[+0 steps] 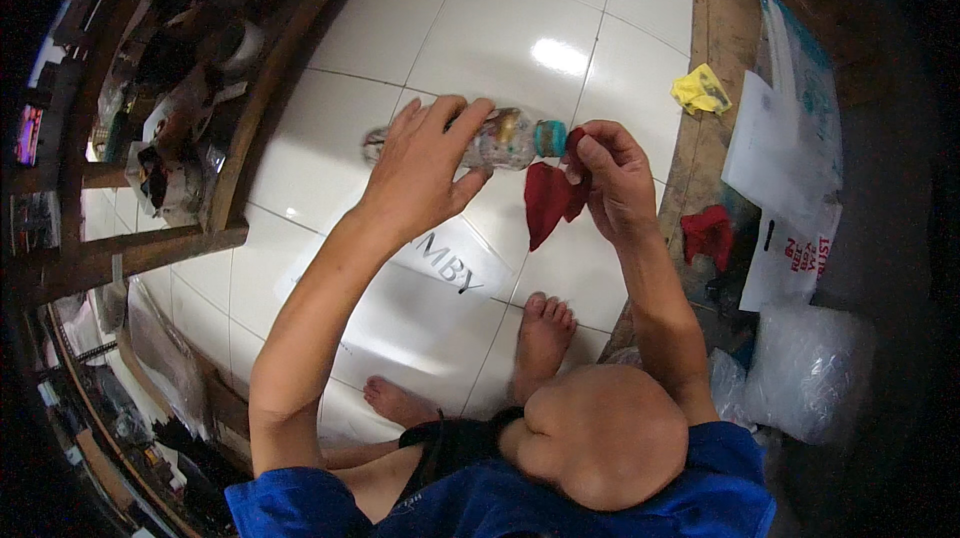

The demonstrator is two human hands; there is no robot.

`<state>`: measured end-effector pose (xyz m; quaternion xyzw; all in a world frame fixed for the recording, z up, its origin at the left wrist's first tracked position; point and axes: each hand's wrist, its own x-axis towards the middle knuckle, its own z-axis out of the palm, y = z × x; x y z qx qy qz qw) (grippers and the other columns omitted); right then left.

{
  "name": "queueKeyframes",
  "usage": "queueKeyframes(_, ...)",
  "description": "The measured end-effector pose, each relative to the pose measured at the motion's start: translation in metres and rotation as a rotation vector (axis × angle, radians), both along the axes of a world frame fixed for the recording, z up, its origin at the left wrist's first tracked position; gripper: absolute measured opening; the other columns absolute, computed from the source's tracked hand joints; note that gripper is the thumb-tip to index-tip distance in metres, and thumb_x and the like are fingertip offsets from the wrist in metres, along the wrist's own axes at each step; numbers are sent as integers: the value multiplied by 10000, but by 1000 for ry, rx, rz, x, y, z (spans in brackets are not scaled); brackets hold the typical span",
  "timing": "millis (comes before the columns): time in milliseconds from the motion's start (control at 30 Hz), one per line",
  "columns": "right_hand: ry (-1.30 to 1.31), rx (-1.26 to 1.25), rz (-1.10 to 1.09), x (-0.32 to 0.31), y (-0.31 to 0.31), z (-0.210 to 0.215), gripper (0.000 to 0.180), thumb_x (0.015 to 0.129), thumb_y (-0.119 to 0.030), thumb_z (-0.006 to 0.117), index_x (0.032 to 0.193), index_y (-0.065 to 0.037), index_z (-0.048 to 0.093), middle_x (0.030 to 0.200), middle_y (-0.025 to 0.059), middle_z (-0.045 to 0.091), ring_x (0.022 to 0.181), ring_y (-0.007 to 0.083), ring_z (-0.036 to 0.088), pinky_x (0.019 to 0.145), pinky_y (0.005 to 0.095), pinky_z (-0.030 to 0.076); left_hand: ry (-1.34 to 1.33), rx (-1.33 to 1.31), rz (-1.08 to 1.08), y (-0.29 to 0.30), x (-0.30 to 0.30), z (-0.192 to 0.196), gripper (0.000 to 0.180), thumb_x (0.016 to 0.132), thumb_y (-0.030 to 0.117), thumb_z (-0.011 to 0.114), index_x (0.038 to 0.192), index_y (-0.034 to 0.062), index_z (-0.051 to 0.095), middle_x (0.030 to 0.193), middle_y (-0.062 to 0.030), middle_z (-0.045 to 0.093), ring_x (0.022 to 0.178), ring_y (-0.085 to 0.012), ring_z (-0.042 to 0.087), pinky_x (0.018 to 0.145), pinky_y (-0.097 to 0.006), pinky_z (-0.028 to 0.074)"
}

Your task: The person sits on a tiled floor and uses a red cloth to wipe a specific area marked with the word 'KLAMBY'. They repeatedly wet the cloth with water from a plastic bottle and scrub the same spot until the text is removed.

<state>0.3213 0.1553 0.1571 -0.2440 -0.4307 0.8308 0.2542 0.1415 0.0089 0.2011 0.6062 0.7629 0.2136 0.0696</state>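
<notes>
A clear plastic bottle (508,141) with a teal cap (551,138) lies on its side, its cap end pointing right. Mixed coloured bits show inside it. Across the bottle's body my left hand (425,153) is laid with fingers and thumb curved around it, hiding its middle. By the cap, my right hand (615,173) pinches a dark red cloth piece (549,200) between thumb and fingers. The cloth hangs down below the bottle's neck, and its upper end is right beside the cap; whether they touch I cannot tell.
A printed white plastic sheet (420,313) lies on the tiled floor before my feet. To the right, a crumpled yellow piece (702,89) and a red cloth (707,236) rest near plastic bags (775,153). A cluttered wooden shelf (235,173) stands left.
</notes>
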Motion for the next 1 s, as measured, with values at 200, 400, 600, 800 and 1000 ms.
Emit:
queueKeyframes(200,164,-188,89,-9,8,-2,159,926,-141,623,1048,-46,584,880,58,599,744,134,576,586,249,472,-379,99,54,6,-4,-25,688,740,68,753,1341,49,420,1266,-162,532,1194,-330,521,1019,-396,411)
queueKeyframes(400,121,-265,76,2,17,-8,175,922,-145,626,1065,-56,577,935,40,589,802,137,558,640,241,448,-509,298,224,20,-46,-57,725,780,168,753,1380,46,365,1293,-205,534,1191,-316,549,1012,-406,429)
queueKeyframes(600,-33,-43,53,26,20,12,328,923,-158,625,1221,-39,555,986,51,586,822,138,529,629,237,429,-650,401,386,43,-114,-92,728,808,263,736,1383,42,348,1285,-196,548,1185,-301,555,1001,-408,443)
queueKeyframes(800,-310,279,173,64,-6,13,200,922,-60,594,1100,21,639,929,59,600,714,138,590,617,259,503,-488,443,490,43,-151,-127,756,809,342,733,1377,12,358,1296,-194,525,1203,-316,524,1022,-398,415)
queueKeyframes(1000,-647,370,403,59,-57,-42,135,893,-25,612,1011,12,668,950,73,635,827,156,635,707,273,531,-647,428,451,45,-146,-107,704,830,244,706,1399,69,329,1299,-196,527,1181,-330,538,979,-405,434)
